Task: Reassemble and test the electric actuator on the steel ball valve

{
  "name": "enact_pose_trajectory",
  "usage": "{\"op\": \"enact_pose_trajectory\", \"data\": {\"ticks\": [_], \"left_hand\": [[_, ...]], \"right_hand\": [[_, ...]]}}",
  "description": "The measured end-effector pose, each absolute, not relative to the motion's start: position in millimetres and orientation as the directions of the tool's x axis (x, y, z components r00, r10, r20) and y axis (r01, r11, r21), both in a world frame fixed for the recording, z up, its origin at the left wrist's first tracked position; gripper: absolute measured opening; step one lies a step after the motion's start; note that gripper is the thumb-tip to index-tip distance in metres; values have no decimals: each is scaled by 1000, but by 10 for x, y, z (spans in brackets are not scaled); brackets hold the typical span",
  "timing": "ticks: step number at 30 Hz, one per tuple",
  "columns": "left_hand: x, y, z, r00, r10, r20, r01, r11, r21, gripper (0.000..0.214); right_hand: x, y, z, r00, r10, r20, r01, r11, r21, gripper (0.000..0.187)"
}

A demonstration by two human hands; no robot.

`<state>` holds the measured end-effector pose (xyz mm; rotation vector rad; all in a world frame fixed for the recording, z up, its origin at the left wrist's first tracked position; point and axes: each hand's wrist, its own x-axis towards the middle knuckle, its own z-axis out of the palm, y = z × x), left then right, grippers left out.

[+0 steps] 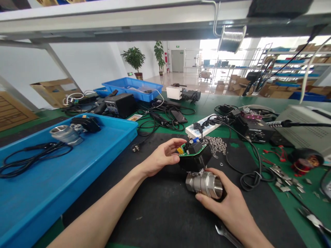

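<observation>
A steel ball valve (203, 184) with a black actuator housing (195, 162) attached stands tilted over the black mat. The housing is uncovered, and a green circuit board (192, 151) with a blue and a yellow part shows in its top. My right hand (230, 199) is closed around the threaded end of the valve body, thumb in front. My left hand (167, 153) grips the left edge of the housing near the board, thumb toward me; some of its fingertips are hidden behind the housing. Below my right hand lies a wrench (226, 236), partly covered.
A blue tray (113, 127) at the left holds another valve (66, 134) and a coiled black cable. Behind my hands lie a white power strip (203, 129) and many small metal rings (216, 146). Pliers (314, 218), metal pieces and a soldering station (254, 129) are at the right.
</observation>
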<state>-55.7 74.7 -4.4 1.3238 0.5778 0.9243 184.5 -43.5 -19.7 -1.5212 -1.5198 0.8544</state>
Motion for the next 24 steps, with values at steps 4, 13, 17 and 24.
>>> {"op": "enact_pose_trajectory", "data": {"ticks": [4, 13, 17, 24], "left_hand": [[-524, 732, -45, 578, 806, 130, -233, 10, 972, 80], [-495, 774, -176, 564, 815, 133, -351, 91, 932, 84], [-475, 755, -198, 578, 806, 129, -410, 150, 900, 82], [-489, 696, -205, 639, 761, 112, -466, 268, 843, 90]], "right_hand": [[1876, -432, -243, -19, 995, 99, 458, 96, -884, 71], [1670, -433, -279, -117, 940, 321, 522, 334, -785, 62], [1643, -465, -274, -147, 929, 339, 534, 363, -764, 63], [1624, -557, -327, -253, 880, 402, 527, 473, -706, 61]]}}
